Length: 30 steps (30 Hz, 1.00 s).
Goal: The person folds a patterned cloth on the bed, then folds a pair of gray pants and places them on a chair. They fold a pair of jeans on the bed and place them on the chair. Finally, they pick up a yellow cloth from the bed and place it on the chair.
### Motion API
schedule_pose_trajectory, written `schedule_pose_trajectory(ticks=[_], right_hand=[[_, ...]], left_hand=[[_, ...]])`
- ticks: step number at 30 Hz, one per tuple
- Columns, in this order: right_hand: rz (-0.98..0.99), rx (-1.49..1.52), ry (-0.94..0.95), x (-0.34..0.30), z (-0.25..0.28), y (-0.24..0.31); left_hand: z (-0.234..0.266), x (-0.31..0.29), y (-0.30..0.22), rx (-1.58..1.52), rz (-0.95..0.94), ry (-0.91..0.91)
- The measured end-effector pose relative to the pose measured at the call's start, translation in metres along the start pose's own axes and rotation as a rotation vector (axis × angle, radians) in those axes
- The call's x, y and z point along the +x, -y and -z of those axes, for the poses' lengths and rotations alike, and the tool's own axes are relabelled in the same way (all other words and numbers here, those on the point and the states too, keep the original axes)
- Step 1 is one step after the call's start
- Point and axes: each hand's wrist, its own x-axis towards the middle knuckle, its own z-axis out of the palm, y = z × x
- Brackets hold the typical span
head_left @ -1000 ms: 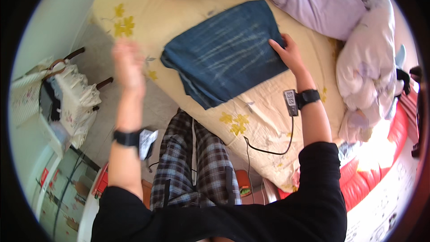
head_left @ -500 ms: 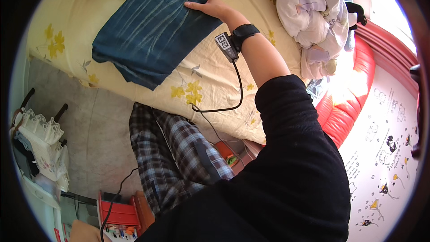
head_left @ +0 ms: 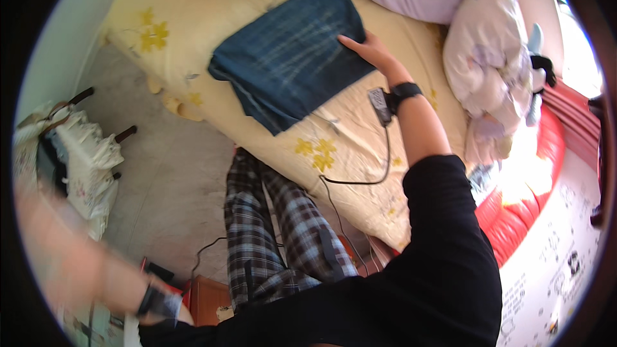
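Note:
A piece of dark blue faded denim, apparently folded jeans (head_left: 289, 58), lies flat on the bed. My right hand (head_left: 373, 51) is at its right edge, thumb on top and the other fingers tucked out of sight along the fabric, gripping it. A black band with a small box sits on that wrist, with a cable running from it. My left hand (head_left: 71, 257) is out at the lower left, away from the bed. Motion smears its fingers, and nothing held can be made out there.
Yellow flowered sheet (head_left: 154, 0) covers the bed. A bunched pale quilt (head_left: 482, 58) lies at the right, beside a red padded bed edge (head_left: 520, 218). White lacy cloth (head_left: 96, 154) hangs on a rack at the left. A thin cable (head_left: 334, 205) trails over the bed's near edge.
My left hand has swung up and outward at the lower left. The view has shifted, so the bed and jeans appear farther right. My right hand stays at the jeans' edge.

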Motion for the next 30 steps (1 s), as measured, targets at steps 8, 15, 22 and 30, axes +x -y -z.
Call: schedule_pose_trajectory(ticks=[8, 15, 22, 30], right_hand=[[0.267, -0.076, -0.483, -0.035, 0.007, -0.053], [0.105, 0.418, -0.413, -0.08, 0.004, -0.081], [0.078, 0.424, -0.353, -0.057, 0.03, -0.081], [0.051, 0.176, 0.006, -0.037, 0.032, -0.05]], left_hand=[[-0.097, -0.257, 0.138, 0.234, 1.089, 0.92], [-0.132, -0.298, 0.135, 0.462, 0.852, 0.661], [-0.076, -0.29, 0.161, 0.381, 0.358, 0.808], [-0.107, -0.255, 0.15, -0.148, 0.918, 0.494]])
